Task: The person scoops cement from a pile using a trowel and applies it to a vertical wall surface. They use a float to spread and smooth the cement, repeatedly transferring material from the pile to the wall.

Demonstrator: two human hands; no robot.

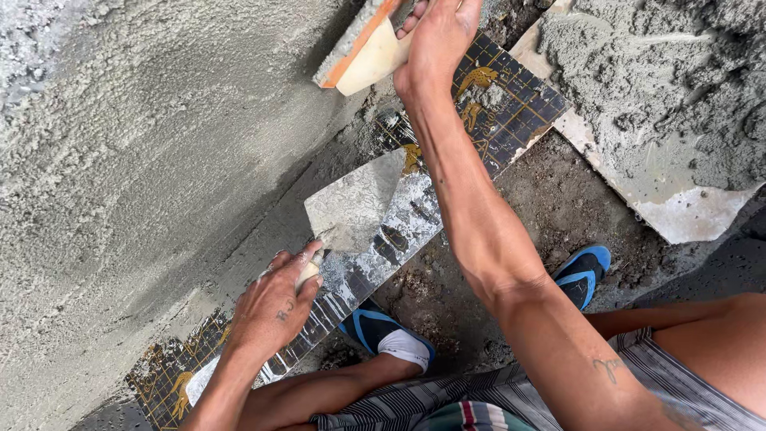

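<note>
My left hand is clenched on the handle of a trowel, whose blade lies flat over the dark patterned board at the foot of the plastered wall. My right hand grips a float against that wall, above the board.
</note>
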